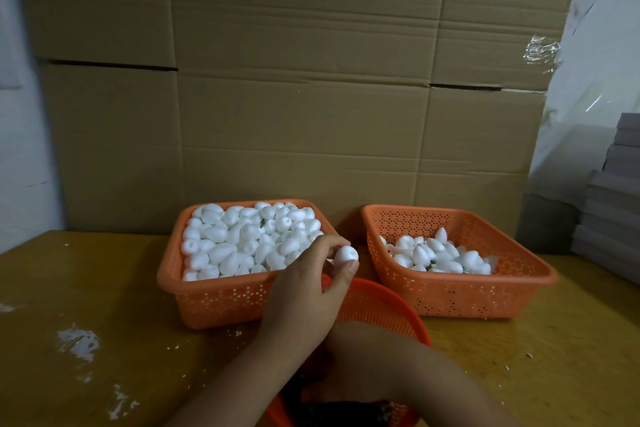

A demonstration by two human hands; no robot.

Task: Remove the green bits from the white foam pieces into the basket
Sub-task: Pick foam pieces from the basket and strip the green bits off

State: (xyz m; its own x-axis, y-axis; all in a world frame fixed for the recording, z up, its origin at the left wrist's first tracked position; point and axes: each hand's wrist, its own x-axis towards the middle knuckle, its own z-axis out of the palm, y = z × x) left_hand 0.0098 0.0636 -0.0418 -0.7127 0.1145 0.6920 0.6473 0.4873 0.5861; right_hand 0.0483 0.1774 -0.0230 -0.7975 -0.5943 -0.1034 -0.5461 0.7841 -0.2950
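My left hand [304, 291] pinches one white foam piece [345, 254] between thumb and fingertips, above the far rim of the round orange basket [381, 305]. Dark green bits [346, 412] lie in that basket's bottom. My right hand [334, 380] reaches down into the round basket, partly under my left forearm, and its fingers are lost in shadow. The left square orange basket [221, 298] is heaped with white foam pieces [249, 239], a few showing green specks. The right square orange basket [460, 295] holds a smaller layer of white foam pieces [440, 255].
All three baskets stand on a yellow-brown table [104, 288] speckled with white crumbs. A wall of cardboard boxes [304, 80] rises right behind the baskets. Grey stacked sheets [609, 201] sit at the far right edge.
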